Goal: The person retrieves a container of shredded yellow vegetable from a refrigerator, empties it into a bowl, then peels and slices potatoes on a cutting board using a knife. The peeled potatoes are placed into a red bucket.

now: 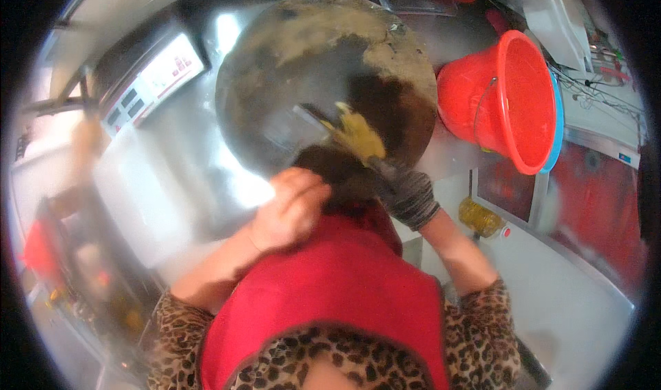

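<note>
A large round griddle with dark wet areas and tan patches lies before me. My right hand, in a dark grey knit glove, is over its near right part. The gloved fingers close on the end of a blurred yellowish bundle, whose material is unclear. Left of the bundle shows a flat metal blade; what holds it cannot be made out. My bare left hand is by the griddle's near edge with curled fingers. Its palm is hidden, and nothing can be seen in it. A red apron covers my front.
A red bucket with a wire handle leans at the right, with a blue rim behind it. Below it lies a bottle of yellow oil. At left are a lit panel and a whitish box. Haze blurs the view.
</note>
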